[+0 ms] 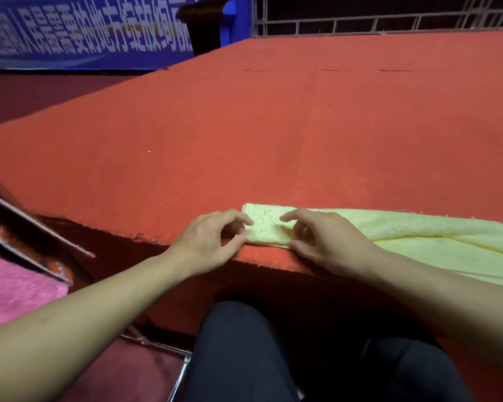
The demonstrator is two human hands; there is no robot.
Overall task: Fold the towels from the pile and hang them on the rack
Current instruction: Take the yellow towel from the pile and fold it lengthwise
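- Head view: a pale yellow towel (418,236) lies along the near edge of the red felt-covered table (273,126), folded into a long strip, its right part sagging over the edge.
- Left hand (212,242) is at the strip's left end, thumb and curled fingertips pinching the short edge of the fabric.
- Right hand (325,242) sits just beside it, fingers arched over the strip, forefinger tip on top and thumb at the near fold; it looks like a pinch, though the fingers underneath are hidden.
- The two hands are close together, a short bare stretch of towel between them.
- Low on the left, a pink fluffy cloth (15,291) lies next to slanted metal bars (32,227), perhaps the rack, hard to say from this angle.
- The person's dark trousers (244,352) fill the bottom centre.
- Far back: a blue banner (84,33) with white lettering, a dark bin (205,24) and a metal railing (389,21).
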